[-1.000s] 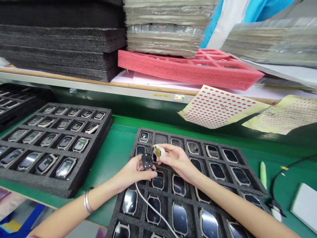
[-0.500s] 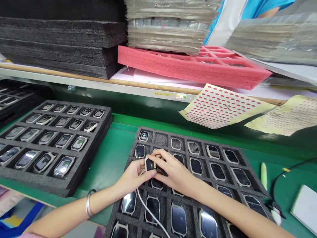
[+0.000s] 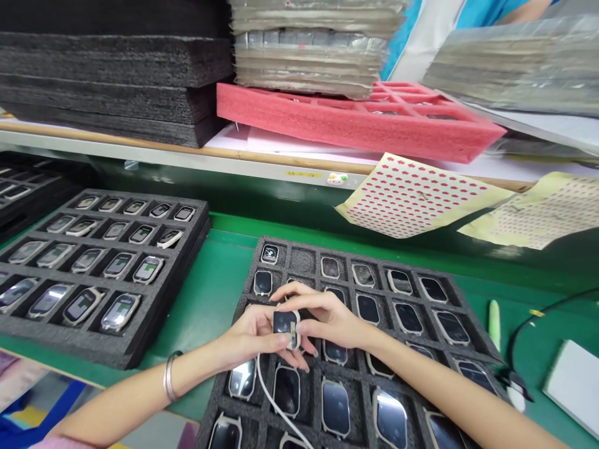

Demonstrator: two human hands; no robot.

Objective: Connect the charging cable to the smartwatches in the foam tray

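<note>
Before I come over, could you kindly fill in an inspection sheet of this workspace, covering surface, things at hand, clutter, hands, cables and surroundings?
Surface: green bench bearing foam trays of watches.
Things at hand: one watch held above the near tray; another tray stands to the left.
Clutter: pale green stick-like item and white flat object, both right of the near tray.
Hands: left hand grips the watch; right hand touches its edge, grip unclear.
Cables: white cable runs down from the left hand over the near tray; black cable at right.
Surroundings: shelf with black foam stack and pink foam tray; sticker sheet hanging below.
</note>
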